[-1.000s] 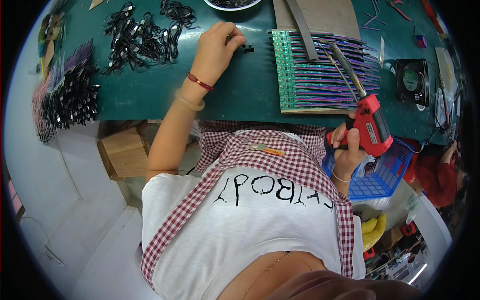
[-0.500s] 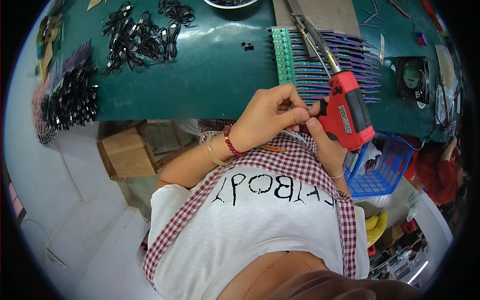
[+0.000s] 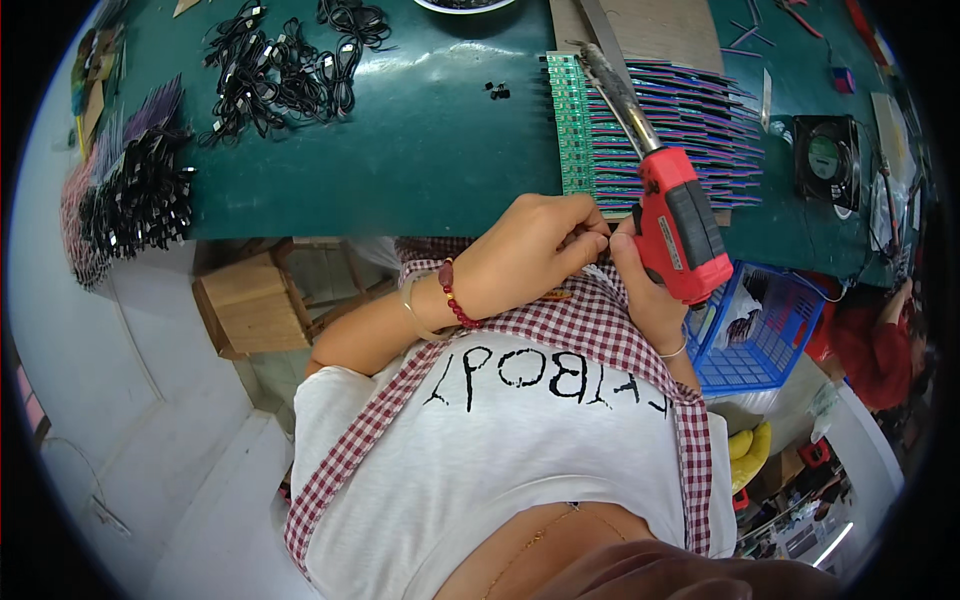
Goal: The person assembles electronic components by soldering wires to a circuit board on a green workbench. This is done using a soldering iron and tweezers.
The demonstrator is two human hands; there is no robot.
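Note:
My right hand [image 3: 648,300] is closed round a red and black soldering gun [image 3: 684,228], its metal barrel pointing up and away over the table. My left hand [image 3: 528,252] is bent in a pinch at the table's near edge, fingertips almost meeting the right hand's. Whatever lies between those fingertips is too small and hidden to name. Just beyond my hands a strip of green circuit boards [image 3: 572,125] lies flat, with rows of coloured wires [image 3: 700,135] running rightward from it. The gun's barrel passes above the boards and wires.
Black cable coils [image 3: 285,75] lie at the far left of the green table [image 3: 430,150]. Bundled cables [image 3: 150,200] hang at its left edge. A few small black parts [image 3: 497,91] sit mid-table. At right are a black fan [image 3: 826,158] and, below, a blue basket [image 3: 750,368].
Both hands have come slightly nearer to me, and the soldering gun has shifted a little left and down. More of the circuit boards' near end now shows.

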